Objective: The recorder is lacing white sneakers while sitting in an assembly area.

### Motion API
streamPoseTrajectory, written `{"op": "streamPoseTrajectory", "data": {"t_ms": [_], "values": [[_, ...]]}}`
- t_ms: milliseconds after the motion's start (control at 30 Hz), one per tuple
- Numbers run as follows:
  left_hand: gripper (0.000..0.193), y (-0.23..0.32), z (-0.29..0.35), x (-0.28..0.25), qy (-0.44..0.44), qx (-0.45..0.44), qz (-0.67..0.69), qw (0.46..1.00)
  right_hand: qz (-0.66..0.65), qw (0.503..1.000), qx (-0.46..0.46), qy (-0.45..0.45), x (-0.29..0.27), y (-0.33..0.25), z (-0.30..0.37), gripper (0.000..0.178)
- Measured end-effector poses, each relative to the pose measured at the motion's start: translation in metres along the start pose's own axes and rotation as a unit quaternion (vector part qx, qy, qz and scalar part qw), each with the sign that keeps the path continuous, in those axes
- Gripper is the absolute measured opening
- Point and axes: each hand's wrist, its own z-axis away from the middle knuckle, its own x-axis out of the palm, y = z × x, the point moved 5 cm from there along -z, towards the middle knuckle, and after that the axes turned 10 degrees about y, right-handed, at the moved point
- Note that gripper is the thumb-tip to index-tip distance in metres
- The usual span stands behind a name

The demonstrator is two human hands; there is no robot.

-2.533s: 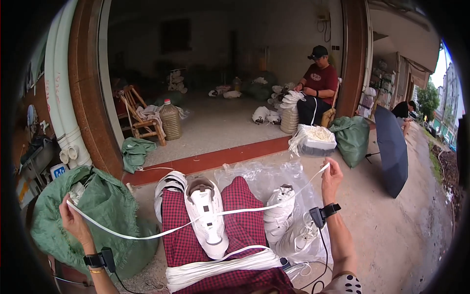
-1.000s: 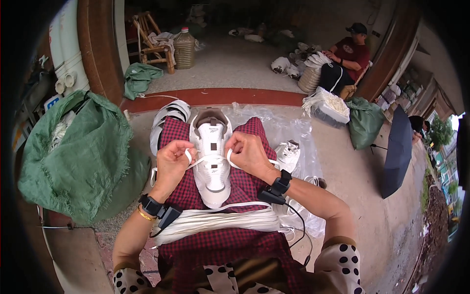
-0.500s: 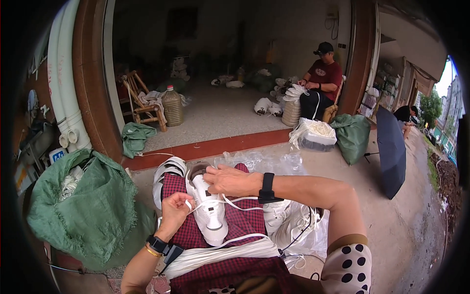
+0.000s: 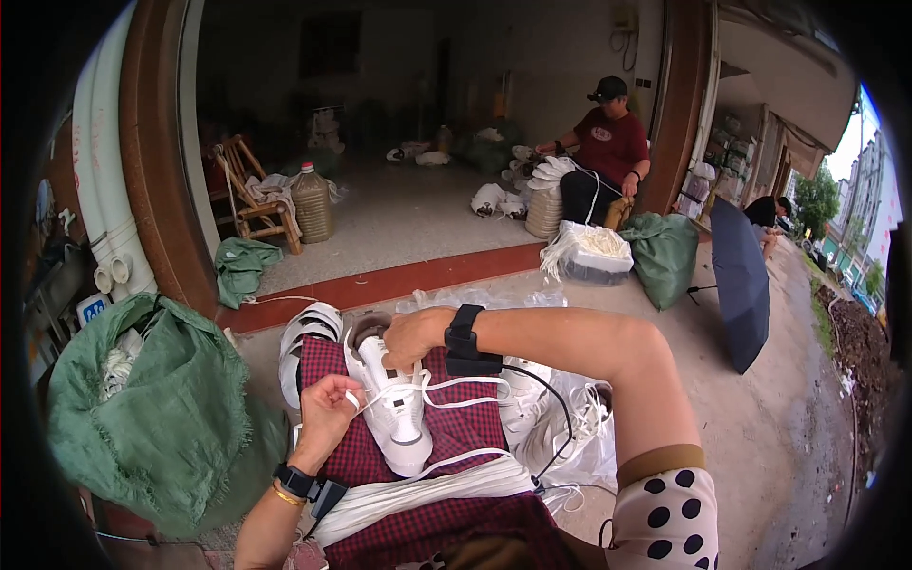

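Note:
A white sneaker (image 4: 407, 439) lies on the red-and-black checked cloth over my lap, toe toward me, with a white shoelace (image 4: 465, 384) running across its front and off to the right. My left hand (image 4: 326, 418), left of the sneaker, pinches a white lace end between thumb and fingers. Over the sneaker's upper eyelets, my right hand (image 4: 418, 337) is bent down with closed fingertips; what they grip is hidden. A bundle of white laces (image 4: 427, 497) stretches across my lap.
White shoes flank my lap, some at left (image 4: 311, 344), others at right (image 4: 560, 418) on clear plastic. A green sack (image 4: 152, 418) stands at left. Ahead are a lace-filled tub (image 4: 596, 261), another green sack (image 4: 662, 256), a dark umbrella (image 4: 741, 285) and a seated person (image 4: 613, 142) beside shoes.
My right hand has turned from lying flat over the sneaker to fingers bent down at the eyelets. My left hand keeps its pinch. The seated person's hands have moved apart.

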Motion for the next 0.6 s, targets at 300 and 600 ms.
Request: {"op": "streamPoseTrajectory", "data": {"t_ms": [300, 600], "values": [[0.008, 0.012, -0.013, 0.023, -0.021, 0.068, 0.018, 0.997, 0.075, 0.983, -0.168, -0.024, 0.009, 0.044, -0.019, 0.035], [0.009, 0.002, -0.001, 0.009, 0.004, 0.047, 0.023, 0.999, -0.093, 0.967, 0.022, 0.237, -0.005, 0.029, -0.003, 0.028]]}}
